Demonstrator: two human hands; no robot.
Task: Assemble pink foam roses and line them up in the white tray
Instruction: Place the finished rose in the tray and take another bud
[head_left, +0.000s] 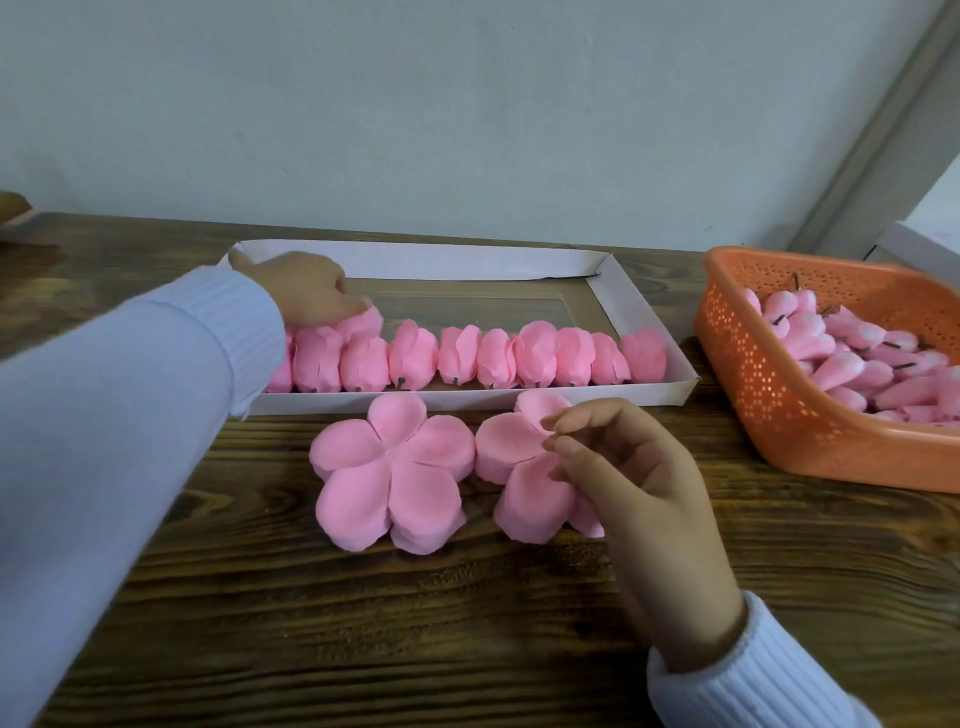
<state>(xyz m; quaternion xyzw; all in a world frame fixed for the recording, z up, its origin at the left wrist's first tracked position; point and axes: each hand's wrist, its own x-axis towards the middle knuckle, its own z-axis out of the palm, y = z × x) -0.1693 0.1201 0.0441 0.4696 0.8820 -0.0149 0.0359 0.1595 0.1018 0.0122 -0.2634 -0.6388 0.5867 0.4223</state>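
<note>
A white tray (618, 304) lies on the wooden table with a row of several pink foam roses (457, 358) along its near wall. My left hand (301, 293) reaches into the tray's left end, fingers closed on a pink rose (363, 325) set just behind the row. Two stacks of flat five-petal pink foam pieces lie in front of the tray: the left stack (392, 478) is untouched. My right hand (618, 462) rests over the right stack (519, 467), thumb and forefinger pinching the edge of its top petal.
An orange perforated basket (769, 395) at the right holds several pink rose buds (872, 364) with dark stems. A white box corner (919, 249) sits behind it. The wall runs along the table's far edge. Bare wood lies in front of the petal stacks.
</note>
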